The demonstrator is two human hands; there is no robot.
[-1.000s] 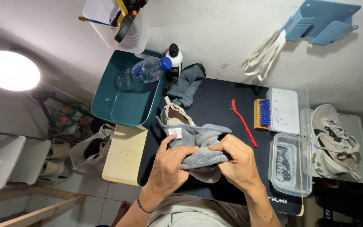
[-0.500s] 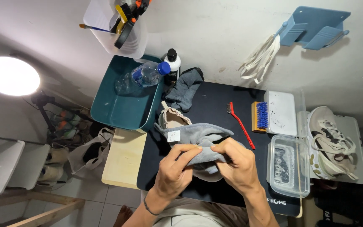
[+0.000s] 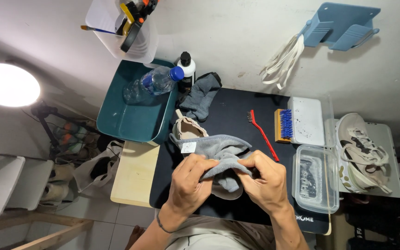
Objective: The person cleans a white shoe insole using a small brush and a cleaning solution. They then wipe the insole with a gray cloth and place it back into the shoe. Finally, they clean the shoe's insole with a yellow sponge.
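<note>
My left hand point(image 3: 188, 185) and my right hand point(image 3: 265, 181) both grip a grey cloth point(image 3: 221, 150) over a black mat point(image 3: 237, 111). The cloth is wrapped over a beige shoe point(image 3: 187, 128), whose heel end sticks out beyond the cloth toward the teal tub. Most of the shoe is hidden under the cloth and my hands. A small white tag shows on the cloth near my left thumb.
A teal tub point(image 3: 135, 120) holds a plastic bottle point(image 3: 151, 83). A black-capped bottle point(image 3: 187, 69), dark grey cloth point(image 3: 201, 95), red brush point(image 3: 262, 134), blue-bristled brush point(image 3: 283, 125), clear container point(image 3: 315, 178) and second shoe point(image 3: 359, 153) on a tray surround the mat. A lamp point(image 3: 6, 84) glows left.
My hands have drawn closer together on the cloth and bunched it tighter over the shoe. The view has shifted slightly.
</note>
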